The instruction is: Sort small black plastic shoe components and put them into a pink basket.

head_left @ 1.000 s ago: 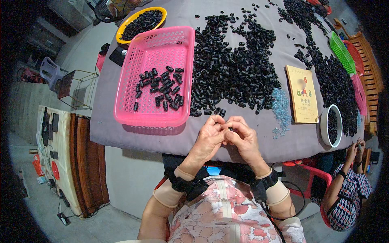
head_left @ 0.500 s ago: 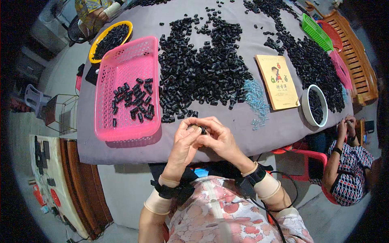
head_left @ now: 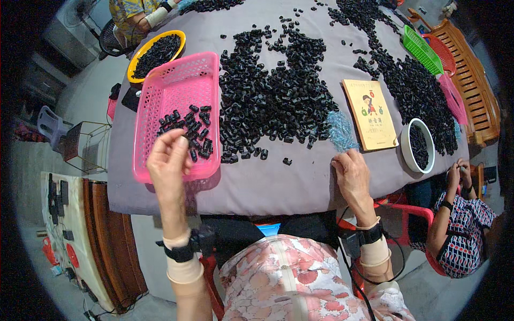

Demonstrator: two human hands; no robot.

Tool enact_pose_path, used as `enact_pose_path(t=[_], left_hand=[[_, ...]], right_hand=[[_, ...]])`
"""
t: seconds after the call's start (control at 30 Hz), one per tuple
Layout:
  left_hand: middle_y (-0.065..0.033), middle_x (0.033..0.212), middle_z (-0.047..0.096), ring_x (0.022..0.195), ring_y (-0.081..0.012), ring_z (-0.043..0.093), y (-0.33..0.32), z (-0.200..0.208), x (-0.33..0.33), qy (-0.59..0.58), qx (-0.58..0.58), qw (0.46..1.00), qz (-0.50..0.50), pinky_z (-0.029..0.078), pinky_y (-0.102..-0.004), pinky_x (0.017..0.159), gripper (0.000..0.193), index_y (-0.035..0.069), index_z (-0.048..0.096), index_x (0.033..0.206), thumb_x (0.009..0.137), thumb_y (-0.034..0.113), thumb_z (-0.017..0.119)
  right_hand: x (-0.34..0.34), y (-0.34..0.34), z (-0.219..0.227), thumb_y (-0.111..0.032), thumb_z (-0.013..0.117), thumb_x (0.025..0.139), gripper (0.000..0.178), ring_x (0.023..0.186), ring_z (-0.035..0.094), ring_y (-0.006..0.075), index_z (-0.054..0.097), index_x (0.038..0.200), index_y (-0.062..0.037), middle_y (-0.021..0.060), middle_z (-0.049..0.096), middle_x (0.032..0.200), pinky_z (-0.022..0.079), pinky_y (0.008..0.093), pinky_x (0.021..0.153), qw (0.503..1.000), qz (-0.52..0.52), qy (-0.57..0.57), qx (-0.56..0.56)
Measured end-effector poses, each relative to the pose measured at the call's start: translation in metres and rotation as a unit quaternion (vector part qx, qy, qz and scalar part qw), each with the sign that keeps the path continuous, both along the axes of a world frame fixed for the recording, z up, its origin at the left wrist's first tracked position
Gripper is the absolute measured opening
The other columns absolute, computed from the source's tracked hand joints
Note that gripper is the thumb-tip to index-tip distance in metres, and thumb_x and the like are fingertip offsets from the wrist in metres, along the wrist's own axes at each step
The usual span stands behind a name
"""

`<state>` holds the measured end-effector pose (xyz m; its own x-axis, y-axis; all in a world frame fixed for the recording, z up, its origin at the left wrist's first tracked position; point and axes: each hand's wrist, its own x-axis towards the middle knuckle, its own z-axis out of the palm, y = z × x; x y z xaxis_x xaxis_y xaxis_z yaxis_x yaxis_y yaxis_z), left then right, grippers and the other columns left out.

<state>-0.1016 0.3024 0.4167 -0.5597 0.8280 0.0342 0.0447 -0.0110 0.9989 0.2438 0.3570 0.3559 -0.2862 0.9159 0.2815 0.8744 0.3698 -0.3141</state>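
My left hand is over the near end of a pink perforated basket, thumb and forefinger drawn together. Whatever sits between those fingertips is hidden. Short black plastic pieces lie loose in the basket beside my fingers. At the near edge of a small pile of clear bluish pieces, my right hand points downward with fingers bunched; too little shows to name anything in them. A large heap of black plastic pieces spreads over the table between the hands, and one black piece lies apart in front.
A yellow booklet lies right of the bluish pile. Past it stand a white bowl of black pieces and a second black heap. A yellow bowl is behind the basket. Other people sit at far left and right.
My hands were together at the table's front edge around a small black piece. They have parted, the left to the basket, the right to the bluish pile. The view has shifted slightly.
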Motion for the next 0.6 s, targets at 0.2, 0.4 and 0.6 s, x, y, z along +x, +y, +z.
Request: enact_pose_path(t=[0.2, 0.4, 0.6], left_hand=[[0.0001, 0.083, 0.055, 0.067, -0.003, 0.049, 0.005, 0.003, 0.01, 0.165, 0.016, 0.983, 0.072, 0.038, -0.0177, 0.054, 0.021, 0.003, 0.058, 0.106, 0.088, 0.013, 0.059], [-0.0069, 0.08, 0.056, 0.07, -0.0143, 0.055, -0.002, -0.03, 0.105, 0.264, -0.004, 0.949, -0.171, 0.044, -0.0257, 0.06, 0.011, 0.002, 0.062, 0.092, 0.081, 0.004, 0.06], [-0.0137, 0.089, 0.055, 0.075, -0.0332, 0.06, 0.008, -0.062, 0.134, 0.314, -0.043, 0.927, -0.2, 0.048, -0.0418, 0.063, 0.02, 0.007, 0.059, 0.1, 0.08, 0.007, 0.06]], right_hand=[[-0.005, 0.002, -0.004, -0.008, 0.062, 0.075, 0.005, 0.073, 0.056, 0.0295, 0.059, 0.08, -0.0074, 0.0101, 0.053, 0.077, 0.045, 0.04, 0.062, 1.0, 0.001, 0.01, -0.008], [-0.02, 0.001, 0.0, -0.002, 0.064, 0.073, 0.011, 0.071, 0.058, 0.0306, 0.059, 0.083, -0.0048, 0.0115, 0.055, 0.079, 0.047, 0.0379, 0.06, 0.993, 0.036, 0.114, -0.025], [-0.045, -0.005, 0.0, 0.002, 0.063, 0.074, 0.01, 0.072, 0.06, 0.0298, 0.061, 0.083, -0.003, 0.0134, 0.058, 0.077, 0.047, 0.0359, 0.061, 0.968, 0.078, 0.214, -0.102]])
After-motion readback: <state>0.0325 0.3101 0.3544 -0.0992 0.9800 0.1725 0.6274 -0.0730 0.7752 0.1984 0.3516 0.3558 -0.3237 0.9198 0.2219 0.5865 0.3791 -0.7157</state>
